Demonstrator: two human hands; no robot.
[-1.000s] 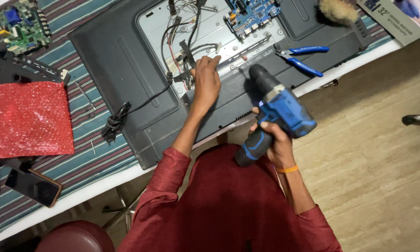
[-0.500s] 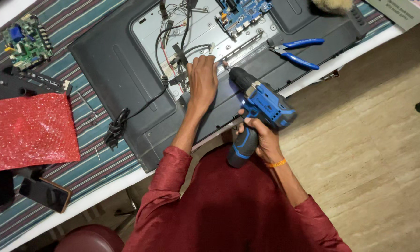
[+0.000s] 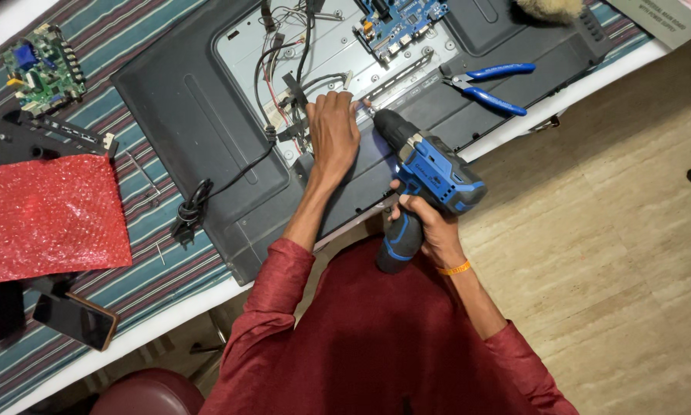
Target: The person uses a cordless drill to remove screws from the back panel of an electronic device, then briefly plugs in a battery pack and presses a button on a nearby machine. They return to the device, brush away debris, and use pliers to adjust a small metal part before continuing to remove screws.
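the television back panel (image 3: 207, 123) lies flat on the striped cloth (image 3: 142, 269), its rear cover open over a metal plate. the right hand (image 3: 430, 223) is clamped around the handle of the blue drill (image 3: 426, 173), which sits at the panel's near edge with its tip angled toward the plate. the left hand (image 3: 332, 131) rests on the panel just beside the drill tip, fingers together and pressed at the wires (image 3: 291, 69); whether they pinch anything cannot be told. blue pliers (image 3: 487, 84) lie on the panel beyond the drill. a red bubble-wrap sheet (image 3: 46, 215) lies well apart from the panel.
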